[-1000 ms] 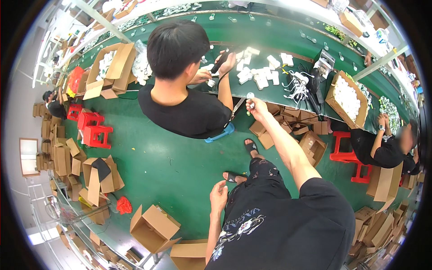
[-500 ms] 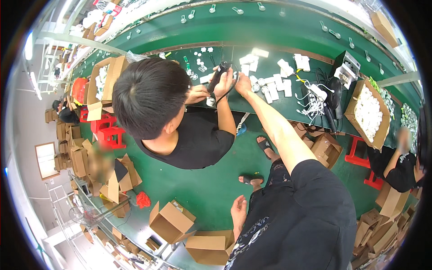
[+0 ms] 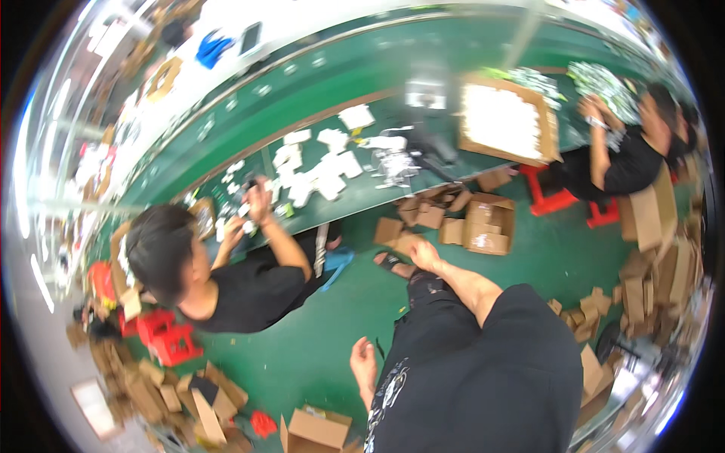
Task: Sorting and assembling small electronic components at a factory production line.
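- I see the right arm reaching forward from the shoulder, elbow slightly bent, with the right hand low in front of the body, back of the hand mostly upward.
- Its fingers look bent inward and close together; blur hides their tips, so I cannot tell whether they clamp anything.
- Just past these fingers in my view lies a brown cardboard piece; I cannot tell whether they touch it.
- Right of those fingers, an open cardboard box stands on the green floor.
- Ahead and to their left, white parts lie on the green worktop.
- I have the left hand hanging beside the hip, fingers loosely curled and slightly apart.
- Below and left of its fingers sits an open carton.
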The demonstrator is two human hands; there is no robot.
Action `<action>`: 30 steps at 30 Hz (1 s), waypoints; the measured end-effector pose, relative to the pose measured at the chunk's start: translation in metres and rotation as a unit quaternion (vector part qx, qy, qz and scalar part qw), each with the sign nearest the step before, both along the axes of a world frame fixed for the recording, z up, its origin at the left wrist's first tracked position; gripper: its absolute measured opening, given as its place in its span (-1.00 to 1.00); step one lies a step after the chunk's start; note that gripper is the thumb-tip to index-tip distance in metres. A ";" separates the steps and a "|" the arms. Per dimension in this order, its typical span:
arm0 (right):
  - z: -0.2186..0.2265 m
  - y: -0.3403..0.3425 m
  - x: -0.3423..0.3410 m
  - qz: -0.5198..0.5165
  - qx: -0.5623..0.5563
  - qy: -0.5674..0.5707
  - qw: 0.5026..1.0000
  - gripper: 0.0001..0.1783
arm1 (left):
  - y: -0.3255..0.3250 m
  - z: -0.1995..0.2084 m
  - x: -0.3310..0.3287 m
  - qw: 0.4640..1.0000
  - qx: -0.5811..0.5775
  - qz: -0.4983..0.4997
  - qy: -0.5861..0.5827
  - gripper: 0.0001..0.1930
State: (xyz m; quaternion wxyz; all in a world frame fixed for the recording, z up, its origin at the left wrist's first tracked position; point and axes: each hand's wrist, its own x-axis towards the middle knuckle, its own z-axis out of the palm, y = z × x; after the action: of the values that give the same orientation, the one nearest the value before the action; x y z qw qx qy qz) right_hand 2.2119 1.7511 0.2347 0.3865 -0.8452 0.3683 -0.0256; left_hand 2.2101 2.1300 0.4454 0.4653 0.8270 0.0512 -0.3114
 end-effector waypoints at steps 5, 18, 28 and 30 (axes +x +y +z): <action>-0.036 -0.035 -0.316 -0.152 0.070 0.322 0.932 -0.60 | -0.011 -0.024 -0.044 0.985 0.053 -0.162 -0.032 -0.57; 0.049 0.003 -0.581 -0.189 0.227 0.262 0.919 -0.69 | -0.064 -0.044 -0.247 0.923 0.077 -0.378 -0.012 -0.54; 0.085 -0.043 -0.719 -0.334 0.116 0.132 0.926 -0.67 | -0.091 -0.117 -0.336 0.954 0.171 -0.163 0.186 -0.79; 0.063 -0.039 -0.782 -0.348 0.113 0.147 0.919 -0.69 | -0.113 -0.112 -0.361 0.952 0.193 -0.141 0.191 -0.85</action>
State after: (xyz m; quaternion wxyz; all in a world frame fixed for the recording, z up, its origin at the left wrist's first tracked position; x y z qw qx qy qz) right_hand 1.4296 1.7120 0.2982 0.3877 -0.6087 0.6922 0.0082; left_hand 1.8487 2.0173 0.3336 0.2299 0.8248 0.0807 -0.5103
